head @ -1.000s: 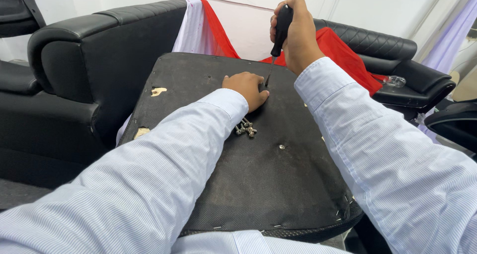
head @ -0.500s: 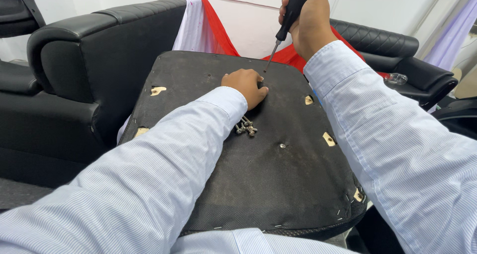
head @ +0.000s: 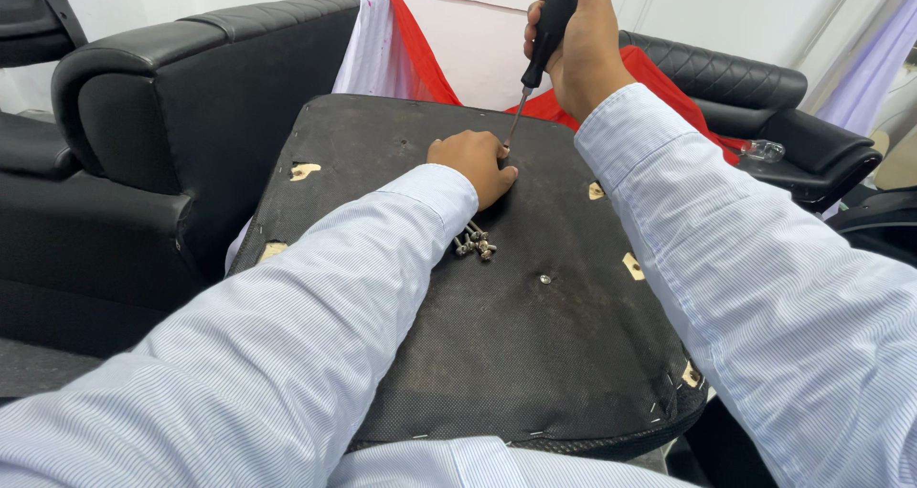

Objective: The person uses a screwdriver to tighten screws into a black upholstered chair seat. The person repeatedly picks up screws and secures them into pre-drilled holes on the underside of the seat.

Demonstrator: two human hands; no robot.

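While the left hand (head: 475,161) stays put, the screwdriver (head: 541,47) has risen upright.

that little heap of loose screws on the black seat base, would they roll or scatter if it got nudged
Probably yes. The screws lie loose in a small pile on the black seat base, which looks tilted toward the camera, so a bump could send them sliding. Its rough fabric cover may slow them a little. They look small and metal, so light singly and fiddly to pinch up.
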